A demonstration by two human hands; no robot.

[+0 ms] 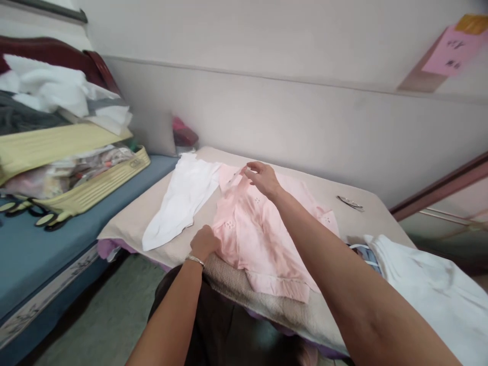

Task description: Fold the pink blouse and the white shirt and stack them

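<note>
At the near edge of the padded worktop (343, 195), the left hand (204, 243) clenches the hem of a pink garment (251, 234) lying flat; farther off, the right hand (263, 179) pinches its collar between fingers. A sharp tug could bunch the cloth against the white garment (181, 203) beside it.

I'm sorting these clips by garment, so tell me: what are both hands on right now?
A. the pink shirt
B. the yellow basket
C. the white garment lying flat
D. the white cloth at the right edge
A: the left hand presses the near edge of the pink shirt while the right hand pinches its far end; the white garment lies untouched beside it.
</note>
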